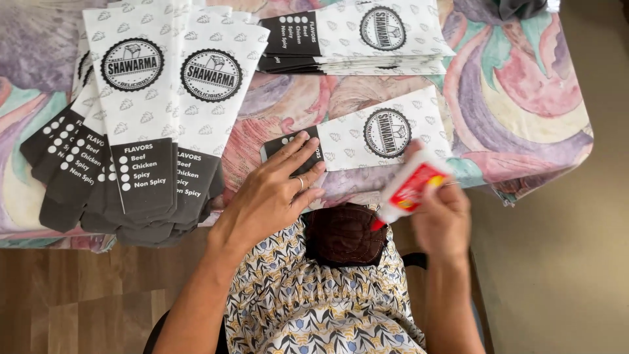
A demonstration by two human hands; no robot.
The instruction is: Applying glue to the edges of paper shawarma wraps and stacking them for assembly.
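The surface (524, 98) is covered with a cloth of pastel swirls in pink, purple and teal. Below it is a wooden floor (85, 308). At the right the floor (563, 262) looks plain beige.

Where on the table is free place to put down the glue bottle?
Bare cloth lies right of the single paper sleeve, toward the table edge, and between that sleeve and the top stack. The left is crowded with fanned sleeves.

Paper sleeve (367, 137): matt, printed. Glue bottle (409, 187): glossy plastic. Tablecloth (524, 98): smooth patterned cloth. Floor (78, 301): wood-grain finish.
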